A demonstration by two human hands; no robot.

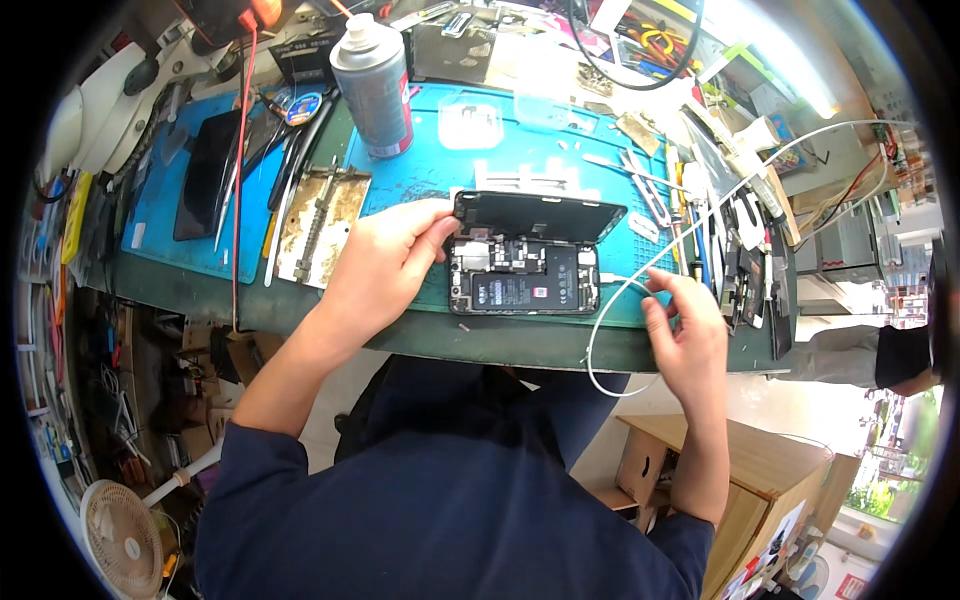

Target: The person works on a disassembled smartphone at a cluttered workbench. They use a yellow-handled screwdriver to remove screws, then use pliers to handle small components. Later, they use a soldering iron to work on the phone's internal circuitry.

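Left hand: I have thumb and fingers pinched on the raised screen's left corner | right hand: half-curled at the white cable, grip I can't tell | opened phone: on blue mat, near desk's front edge

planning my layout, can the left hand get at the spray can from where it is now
Probably yes: the spray can stands beyond the left hand with nothing tall between, though that hand seems to be holding the raised screen.
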